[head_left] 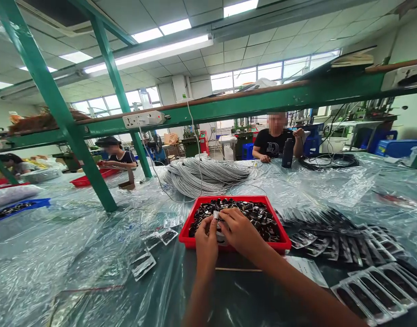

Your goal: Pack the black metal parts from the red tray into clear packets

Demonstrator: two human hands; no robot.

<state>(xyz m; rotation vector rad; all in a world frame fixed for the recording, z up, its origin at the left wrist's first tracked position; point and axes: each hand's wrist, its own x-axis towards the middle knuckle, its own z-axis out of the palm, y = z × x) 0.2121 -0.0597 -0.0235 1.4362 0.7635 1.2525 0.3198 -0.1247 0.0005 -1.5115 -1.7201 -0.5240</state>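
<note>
Over the front of a red tray (233, 198), my left hand (207, 234) and my right hand (240, 229) meet with their fingertips close together. Between them is a small whitish piece (216, 215), pinched by my left thumb and fingers, while my right fingers close on it from the other side. Its exact kind is too small to make out. Many small black parts with shiny metallic bits (259, 217) fill the tray beneath my hands. Part of a pale, clear-looking item (222, 238) shows below my right fingers, mostly hidden.
Clear blister packs (351, 247) with dark contents lie in rows at right; a few small packs (143, 265) lie at left. A grey cable coil (204, 175) sits behind the tray. Green shelf posts (92, 168) rise at left. A person (274, 143) sits opposite, near a dark bottle (287, 153).
</note>
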